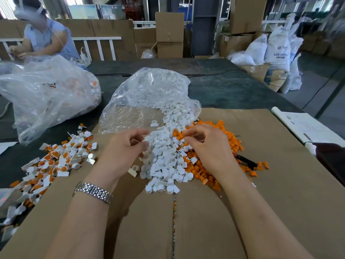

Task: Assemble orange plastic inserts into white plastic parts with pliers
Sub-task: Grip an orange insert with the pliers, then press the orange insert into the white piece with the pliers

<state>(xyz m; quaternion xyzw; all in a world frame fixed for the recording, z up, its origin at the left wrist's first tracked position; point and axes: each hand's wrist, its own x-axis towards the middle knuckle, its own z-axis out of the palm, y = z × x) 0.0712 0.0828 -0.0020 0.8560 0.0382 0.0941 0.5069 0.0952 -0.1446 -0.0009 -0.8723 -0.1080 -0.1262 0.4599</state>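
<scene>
White parts (164, 156) heaped in a strip running near to far between the hands; orange inserts (211, 146) just right of it, under and around the right hand (209, 146). Left hand (127, 150) at the strip's left edge, fingers curled, perhaps pinching a white piece. Right fingers curled over orange, grip unclear. Pliers (246, 161) near the right wrist, untouched.

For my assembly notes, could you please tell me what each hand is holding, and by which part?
Left hand pinches a small white plastic part, hold point hidden. Right hand reaches into the orange plastic inserts; any grip cannot be told.
</scene>
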